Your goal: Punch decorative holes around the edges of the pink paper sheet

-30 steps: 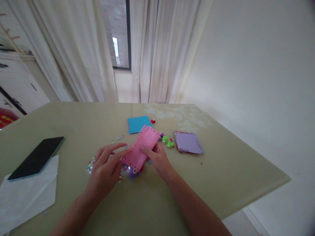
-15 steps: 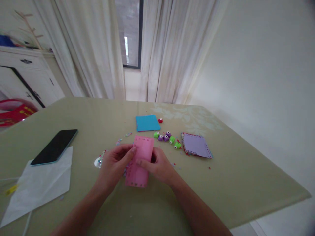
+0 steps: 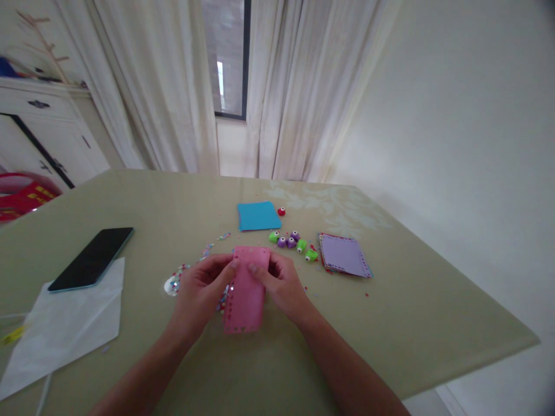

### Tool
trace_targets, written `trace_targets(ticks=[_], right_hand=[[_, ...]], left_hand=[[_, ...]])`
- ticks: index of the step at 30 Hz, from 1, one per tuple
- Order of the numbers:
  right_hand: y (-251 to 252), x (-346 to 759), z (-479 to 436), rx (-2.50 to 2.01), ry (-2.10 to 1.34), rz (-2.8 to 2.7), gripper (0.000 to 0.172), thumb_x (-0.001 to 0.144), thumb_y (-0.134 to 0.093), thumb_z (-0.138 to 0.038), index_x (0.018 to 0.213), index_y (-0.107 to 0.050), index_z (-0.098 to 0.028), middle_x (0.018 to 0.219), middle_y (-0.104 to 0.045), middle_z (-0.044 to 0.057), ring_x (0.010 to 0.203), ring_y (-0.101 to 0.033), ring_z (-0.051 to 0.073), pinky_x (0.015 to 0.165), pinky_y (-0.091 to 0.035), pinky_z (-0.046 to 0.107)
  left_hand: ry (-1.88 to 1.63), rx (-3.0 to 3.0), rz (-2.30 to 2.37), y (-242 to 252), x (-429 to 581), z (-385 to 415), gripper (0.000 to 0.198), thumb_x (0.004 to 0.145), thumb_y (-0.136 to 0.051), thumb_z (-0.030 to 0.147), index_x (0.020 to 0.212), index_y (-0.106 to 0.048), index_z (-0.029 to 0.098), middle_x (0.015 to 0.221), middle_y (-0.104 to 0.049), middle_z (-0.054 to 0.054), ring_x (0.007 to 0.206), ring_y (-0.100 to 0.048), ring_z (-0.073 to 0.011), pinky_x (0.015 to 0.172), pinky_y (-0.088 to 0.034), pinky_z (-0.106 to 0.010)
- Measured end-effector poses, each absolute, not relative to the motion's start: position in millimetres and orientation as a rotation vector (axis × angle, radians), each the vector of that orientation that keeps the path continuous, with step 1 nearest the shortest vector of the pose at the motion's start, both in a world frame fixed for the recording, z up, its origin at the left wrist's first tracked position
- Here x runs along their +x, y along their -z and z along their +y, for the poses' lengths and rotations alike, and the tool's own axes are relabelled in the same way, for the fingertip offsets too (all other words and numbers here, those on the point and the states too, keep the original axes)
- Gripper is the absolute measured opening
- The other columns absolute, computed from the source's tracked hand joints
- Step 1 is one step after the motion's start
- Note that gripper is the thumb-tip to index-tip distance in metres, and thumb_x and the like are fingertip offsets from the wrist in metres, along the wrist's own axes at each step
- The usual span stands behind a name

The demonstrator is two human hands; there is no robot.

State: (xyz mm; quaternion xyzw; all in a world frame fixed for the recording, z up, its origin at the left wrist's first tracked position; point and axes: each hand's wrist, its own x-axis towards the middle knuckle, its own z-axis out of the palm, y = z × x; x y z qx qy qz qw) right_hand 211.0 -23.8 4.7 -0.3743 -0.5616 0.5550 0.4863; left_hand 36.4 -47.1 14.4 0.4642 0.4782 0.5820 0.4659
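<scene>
A folded pink paper (image 3: 246,297) with small punched shapes along its edges is held up over the table between my two hands. My left hand (image 3: 203,289) pinches its left edge near the top, thumb in front. At the upper right edge my right hand (image 3: 284,286) grips it, with the thumb pressed on the front face and the other fingers behind. Small colored confetti (image 3: 222,300) lies behind and left of the paper, partly hidden by it. Beyond the hands sit several green and purple googly-eyed pieces (image 3: 292,241).
A blue paper stack (image 3: 259,216) lies farther back beside a red googly-eyed piece (image 3: 281,211). Purple patterned sheets (image 3: 344,255) are at the right. On the left, a black phone (image 3: 93,259) rests partly on white paper (image 3: 71,323).
My right thumb has moved up along the pink paper, toward its top. The paper's top edge sits slightly lower and its face is tilted differently. The view has shifted slightly.
</scene>
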Motion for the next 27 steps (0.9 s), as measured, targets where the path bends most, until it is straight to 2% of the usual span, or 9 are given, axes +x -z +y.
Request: trace_targets(ticks=[7, 13, 17, 22, 27], right_hand=[[-3, 209, -25, -0.909, -1.370, -1.389, 0.043, 0.085, -0.082, -0.059, 0.102, -0.078, -0.020, 0.095, -0.078, 0.006, 0.080, -0.068, 0.021, 0.073, -0.058, 0.032], [-4, 208, -26, -0.901, -1.380, -1.407, 0.042, 0.085, -0.082, -0.058, 0.100, -0.078, -0.019, 0.092, -0.077, 0.006, 0.076, -0.066, 0.019, 0.069, -0.055, 0.031], [-4, 208, -27, -0.903, -1.372, -1.427, 0.041, 0.086, -0.081, -0.058, 0.099, -0.078, -0.019, 0.091, -0.077, 0.005, 0.077, -0.065, 0.019, 0.069, -0.054, 0.029], [-4, 208, -28, -0.909, -1.345, -1.449, 0.038, 0.087, -0.080, -0.056, 0.095, -0.077, -0.019, 0.087, -0.075, 0.005, 0.073, -0.063, 0.018, 0.066, -0.052, 0.028], [-3, 207, -28, -0.911, -1.341, -1.443, 0.037, 0.087, -0.081, -0.054, 0.095, -0.077, -0.018, 0.086, -0.074, 0.004, 0.072, -0.062, 0.017, 0.065, -0.050, 0.027]], left_hand=[[-1.436, 1.133, 1.168, -13, 36, -46, 0.038, 0.077, -0.088, 0.058, 0.088, -0.083, 0.021, 0.082, -0.082, -0.006, 0.075, -0.075, -0.0226, 0.068, -0.062, -0.031], [-1.471, 1.105, 1.159, -12, 37, -46, 0.035, 0.078, -0.089, 0.053, 0.092, -0.083, 0.021, 0.087, -0.082, -0.006, 0.078, -0.075, -0.0208, 0.070, -0.061, -0.028], [-1.481, 1.077, 1.150, -10, 35, -46, 0.035, 0.080, -0.088, 0.053, 0.093, -0.082, 0.021, 0.086, -0.081, -0.006, 0.076, -0.073, -0.0202, 0.065, -0.058, -0.027], [-1.453, 1.013, 1.143, -6, 32, -47, 0.028, 0.082, -0.087, 0.049, 0.087, -0.080, 0.022, 0.074, -0.075, 0.000, 0.062, -0.066, -0.0150, 0.059, -0.055, -0.024], [-1.452, 1.028, 1.152, -2, 30, -46, 0.030, 0.083, -0.086, 0.050, 0.088, -0.080, 0.021, 0.076, -0.076, -0.001, 0.062, -0.064, -0.0147, 0.055, -0.051, -0.023]])
